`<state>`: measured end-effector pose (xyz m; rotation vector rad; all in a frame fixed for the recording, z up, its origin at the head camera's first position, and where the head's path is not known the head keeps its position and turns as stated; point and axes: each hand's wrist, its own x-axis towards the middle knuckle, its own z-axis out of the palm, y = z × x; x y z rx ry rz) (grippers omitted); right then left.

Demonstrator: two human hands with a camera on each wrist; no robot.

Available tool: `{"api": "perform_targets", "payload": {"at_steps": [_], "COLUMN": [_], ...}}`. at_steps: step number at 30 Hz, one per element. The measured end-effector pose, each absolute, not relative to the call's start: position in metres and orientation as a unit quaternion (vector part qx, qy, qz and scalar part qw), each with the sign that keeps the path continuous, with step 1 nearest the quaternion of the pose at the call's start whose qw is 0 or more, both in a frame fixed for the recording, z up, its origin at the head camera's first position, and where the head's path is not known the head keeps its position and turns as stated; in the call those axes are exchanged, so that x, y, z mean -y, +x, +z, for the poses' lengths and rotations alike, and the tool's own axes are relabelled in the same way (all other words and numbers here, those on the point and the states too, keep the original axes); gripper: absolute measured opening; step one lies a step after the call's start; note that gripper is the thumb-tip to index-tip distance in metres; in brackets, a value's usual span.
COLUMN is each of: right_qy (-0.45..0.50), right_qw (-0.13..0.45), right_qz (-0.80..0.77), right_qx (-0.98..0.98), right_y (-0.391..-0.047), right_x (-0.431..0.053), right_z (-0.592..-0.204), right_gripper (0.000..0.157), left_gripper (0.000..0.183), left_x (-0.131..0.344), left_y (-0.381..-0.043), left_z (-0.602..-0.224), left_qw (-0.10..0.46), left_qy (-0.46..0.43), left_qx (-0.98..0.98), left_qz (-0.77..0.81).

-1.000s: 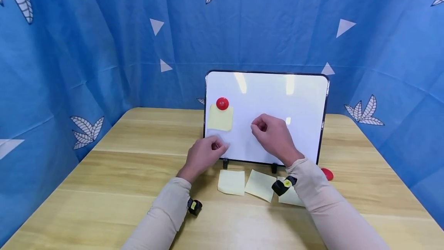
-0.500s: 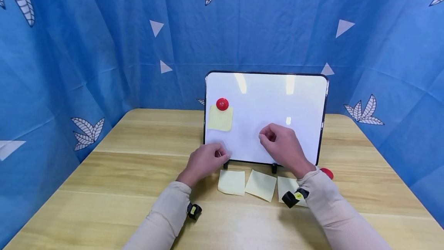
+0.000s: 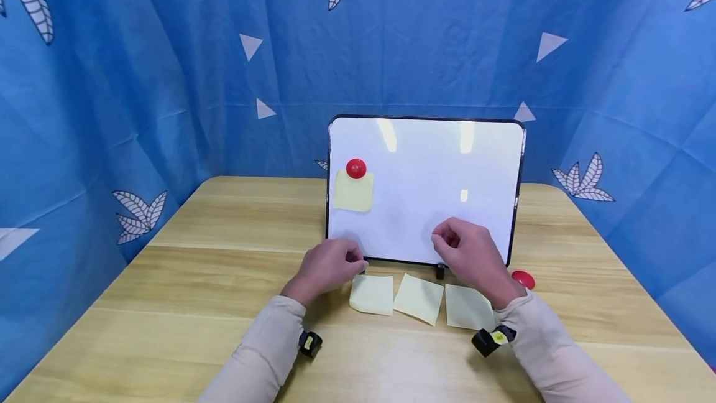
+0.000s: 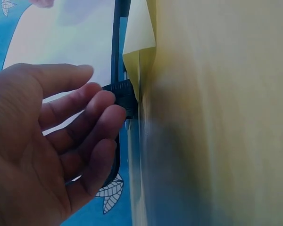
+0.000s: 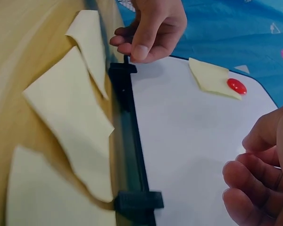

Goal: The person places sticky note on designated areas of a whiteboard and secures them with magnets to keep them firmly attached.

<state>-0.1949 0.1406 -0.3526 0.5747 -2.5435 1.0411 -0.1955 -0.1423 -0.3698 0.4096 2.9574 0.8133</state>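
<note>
Hovering w/ loosely curled fingers, holding nothing: left hand (image 3: 327, 264) just above leftmost sticky note (image 3: 371, 295); right hand (image 3: 472, 257) is hanging above rightmost note (image 3: 468, 308), before whiteboard (image 3: 425, 185).

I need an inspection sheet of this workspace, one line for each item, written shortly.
Surface: wooden table, light grain.
Job's things: whiteboard upright on feet; one yellow note under a red magnet; three loose notes lying before it.
Clutter: second red magnet on the table by the board's right corner.
Grippers: left hand and right hand loosely curled, holding nothing.
Cables: nothing seen.
Surroundings: blue leaf-print curtain.
</note>
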Motion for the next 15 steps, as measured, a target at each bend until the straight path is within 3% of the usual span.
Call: {"api": "perform_targets", "payload": {"at_steps": [15], "right_qy": [0.190], "right_qw": [0.175], "right_qz": [0.345], "right_qx": [0.902], "right_y": [-0.183], "right_x": [-0.168], "right_z": [-0.360], "right_gripper": [0.006], "left_gripper": [0.013], "left_x": [0.144], "left_y": [-0.194], "left_z": [-0.374], "left_qw": [0.069], "left_qy": [0.124], "left_qx": [-0.959], "left_qz": [0.244]}}
